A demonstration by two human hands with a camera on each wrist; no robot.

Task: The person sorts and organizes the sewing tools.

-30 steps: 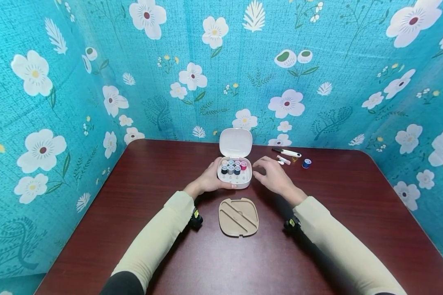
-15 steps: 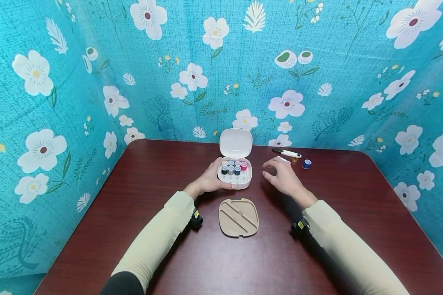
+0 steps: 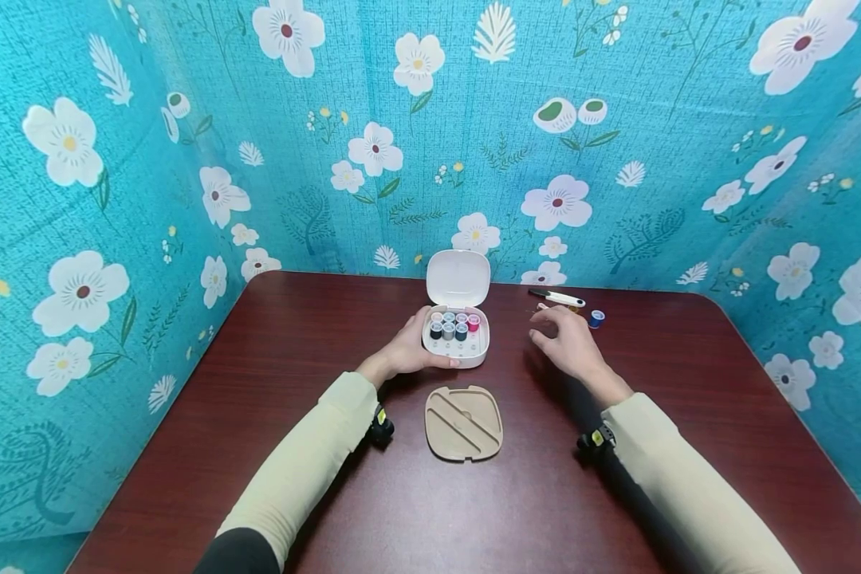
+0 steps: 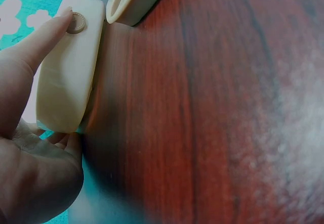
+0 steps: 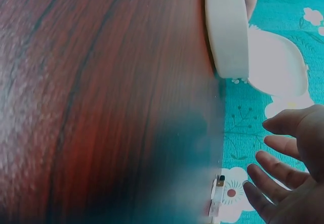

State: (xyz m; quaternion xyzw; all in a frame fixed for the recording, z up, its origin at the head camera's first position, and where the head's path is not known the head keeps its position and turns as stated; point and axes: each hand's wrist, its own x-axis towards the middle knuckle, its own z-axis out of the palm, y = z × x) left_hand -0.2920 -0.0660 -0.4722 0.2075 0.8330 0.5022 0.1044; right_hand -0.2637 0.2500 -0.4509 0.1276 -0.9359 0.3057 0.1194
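A small white sewing box [image 3: 477, 358] stands at the middle of the table with its lid [image 3: 458, 277] raised. Several thread spools [image 3: 461, 330], black, grey, navy and pink among them, sit on its pegs; the front pegs are bare. My left hand [image 3: 405, 347] grips the box by its left side. In the left wrist view, its thumb lies at the round front button [image 4: 76, 24]. To the right of the box, my right hand [image 3: 567, 341] hovers with loosely bent fingers and holds nothing. It partly hides small items behind it.
A tan grooved tray [image 3: 463, 424] lies in front of the box. Behind my right hand lie a white-handled tool with a dark tip [image 3: 557, 298] and a blue thread spool [image 3: 597, 319]. Flowered turquoise cloth [image 3: 373, 199] hangs along the table's back edge.
My right hand has moved away from the box toward the right, and now covers the small white and gold items near the tool. The left hand and the box have stayed put.
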